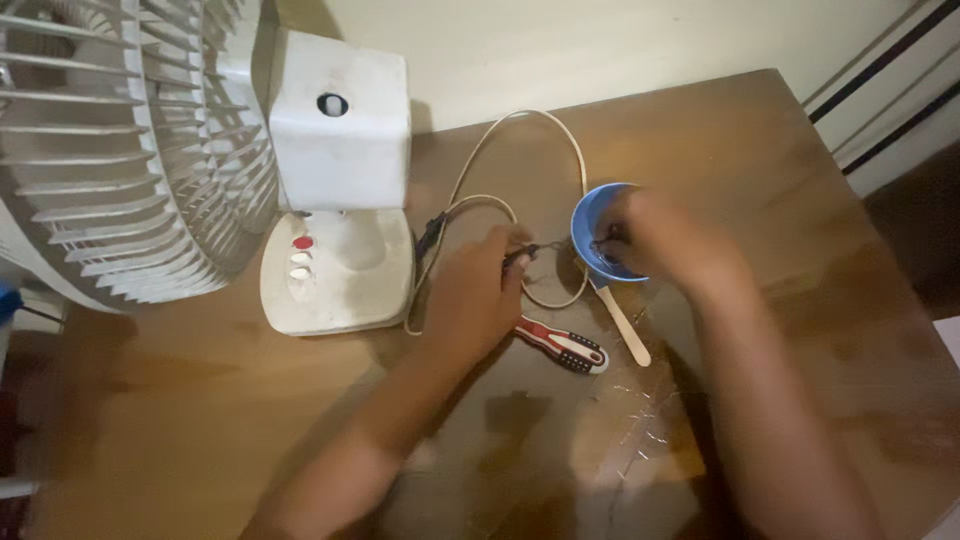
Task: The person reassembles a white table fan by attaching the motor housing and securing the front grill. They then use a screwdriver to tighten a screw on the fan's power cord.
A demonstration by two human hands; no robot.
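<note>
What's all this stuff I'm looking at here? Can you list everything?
Table fan: one, white, with a grille, a square motor housing and a base carrying one red and two white buttons, at the left on the table.
Cord: one, cream, looping from the fan base toward the middle of the table.
Bowl: one, small, blue, right of centre.
Screwdriver: one, red, black and white handle, lying below the left hand.
Stick: one, pale and flat, slanting down from under the bowl.
Table: one, brown wood.
Left hand: one, pinching a small dark part at the cord.
Right hand: one, blurred, fingers reaching into the bowl.
</note>
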